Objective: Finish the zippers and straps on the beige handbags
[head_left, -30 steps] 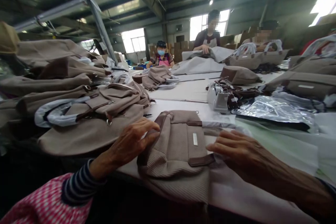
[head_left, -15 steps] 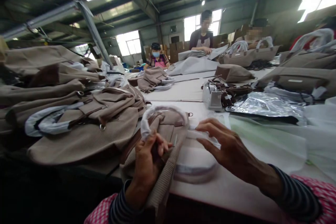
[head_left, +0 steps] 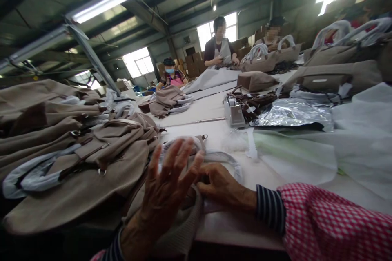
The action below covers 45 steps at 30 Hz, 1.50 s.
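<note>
A brown bag (head_left: 186,220) lay at the tabletop's (head_left: 226,228) edge, its handles (head_left: 236,165) already wrapped in white.
The rest looked bare. The left hand (head_left: 167,187) spread wide over it, not holding; the right hand (head_left: 222,185) curled beside, gripping or not, I couldn't tell.

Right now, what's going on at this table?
A brown bag is being handled at the table's near edge. The left hand, fingers spread, is over it; the right hand, fingers curled, is by its right side near a white-wrapped handle, its grip hidden. More bags are heaped on the left; a silvery packet lies on the right. Across the table, a co-worker stands.
</note>
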Each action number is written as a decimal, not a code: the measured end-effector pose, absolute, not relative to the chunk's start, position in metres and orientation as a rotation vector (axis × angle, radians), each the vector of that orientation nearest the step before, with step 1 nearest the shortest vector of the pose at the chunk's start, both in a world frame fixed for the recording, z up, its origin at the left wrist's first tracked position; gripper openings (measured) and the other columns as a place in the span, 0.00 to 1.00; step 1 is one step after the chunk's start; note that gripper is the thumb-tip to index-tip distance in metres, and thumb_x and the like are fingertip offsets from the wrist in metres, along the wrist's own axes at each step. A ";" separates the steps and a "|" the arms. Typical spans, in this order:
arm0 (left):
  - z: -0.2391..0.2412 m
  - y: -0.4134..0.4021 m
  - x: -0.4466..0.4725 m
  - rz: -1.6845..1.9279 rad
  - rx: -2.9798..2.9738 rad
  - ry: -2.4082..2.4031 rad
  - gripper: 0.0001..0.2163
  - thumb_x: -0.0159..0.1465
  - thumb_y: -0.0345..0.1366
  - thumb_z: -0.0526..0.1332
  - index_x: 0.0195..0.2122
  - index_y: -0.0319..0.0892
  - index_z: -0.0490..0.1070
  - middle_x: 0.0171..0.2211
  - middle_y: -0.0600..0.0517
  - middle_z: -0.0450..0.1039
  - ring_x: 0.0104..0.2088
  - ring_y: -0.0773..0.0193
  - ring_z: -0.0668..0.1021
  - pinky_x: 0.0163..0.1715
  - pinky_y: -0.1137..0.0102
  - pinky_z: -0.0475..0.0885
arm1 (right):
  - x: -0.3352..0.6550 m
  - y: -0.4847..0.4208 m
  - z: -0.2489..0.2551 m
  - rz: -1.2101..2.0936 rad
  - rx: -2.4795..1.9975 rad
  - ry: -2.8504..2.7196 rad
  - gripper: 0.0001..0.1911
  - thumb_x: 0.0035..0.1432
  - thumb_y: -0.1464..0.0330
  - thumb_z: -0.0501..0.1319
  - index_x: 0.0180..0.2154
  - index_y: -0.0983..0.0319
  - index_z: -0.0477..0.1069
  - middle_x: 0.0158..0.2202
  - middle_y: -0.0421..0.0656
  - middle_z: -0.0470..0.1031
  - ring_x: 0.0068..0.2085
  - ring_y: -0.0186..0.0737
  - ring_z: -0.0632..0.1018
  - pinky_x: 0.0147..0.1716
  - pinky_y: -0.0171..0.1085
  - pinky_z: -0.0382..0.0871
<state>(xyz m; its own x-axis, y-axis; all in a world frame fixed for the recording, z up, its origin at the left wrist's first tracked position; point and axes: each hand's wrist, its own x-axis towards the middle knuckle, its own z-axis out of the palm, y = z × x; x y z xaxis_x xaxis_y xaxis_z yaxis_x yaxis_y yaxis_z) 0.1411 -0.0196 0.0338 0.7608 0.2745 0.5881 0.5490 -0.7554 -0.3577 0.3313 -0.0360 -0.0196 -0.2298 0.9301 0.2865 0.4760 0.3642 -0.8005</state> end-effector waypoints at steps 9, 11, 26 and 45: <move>0.083 0.045 0.204 0.350 -2.838 -0.374 0.08 0.71 0.33 0.57 0.40 0.38 0.75 0.39 0.42 0.80 0.41 0.50 0.81 0.41 0.61 0.74 | 0.328 -0.032 -0.037 0.511 -1.300 -2.004 0.08 0.50 0.76 0.58 0.32 0.63 0.73 0.33 0.46 0.78 0.32 0.41 0.74 0.34 0.38 0.62; 0.086 0.048 0.225 0.320 -2.807 -0.620 0.09 0.72 0.34 0.55 0.43 0.38 0.75 0.35 0.43 0.79 0.36 0.51 0.81 0.36 0.61 0.72 | 0.328 -0.032 -0.038 0.478 -1.288 -2.015 0.07 0.49 0.76 0.58 0.31 0.62 0.72 0.31 0.44 0.77 0.31 0.39 0.72 0.34 0.37 0.60; 0.030 0.098 0.205 -0.340 -3.118 -1.541 0.24 0.64 0.54 0.62 0.18 0.41 0.66 0.19 0.51 0.65 0.27 0.59 0.72 0.30 0.68 0.61 | 0.345 -0.040 -0.018 0.720 -1.219 -1.946 0.11 0.55 0.73 0.61 0.42 0.62 0.75 0.33 0.41 0.76 0.34 0.38 0.74 0.35 0.35 0.63; 0.018 0.101 0.171 -1.879 -3.458 -1.971 0.21 0.52 0.50 0.70 0.20 0.42 0.61 0.16 0.61 0.55 0.15 0.75 0.55 0.17 0.73 0.45 | 0.377 0.081 0.022 0.874 -1.232 -1.699 0.10 0.50 0.64 0.61 0.29 0.65 0.74 0.23 0.39 0.72 0.25 0.33 0.69 0.26 0.33 0.61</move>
<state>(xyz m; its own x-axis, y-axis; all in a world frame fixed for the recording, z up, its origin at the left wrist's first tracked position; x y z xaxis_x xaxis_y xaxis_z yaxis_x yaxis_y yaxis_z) 0.1709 0.1009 0.0175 0.5000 0.8659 0.0118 0.0533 -0.0443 0.9976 0.3774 0.0807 0.0224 -0.1625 0.9602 0.2272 0.3730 0.2730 -0.8868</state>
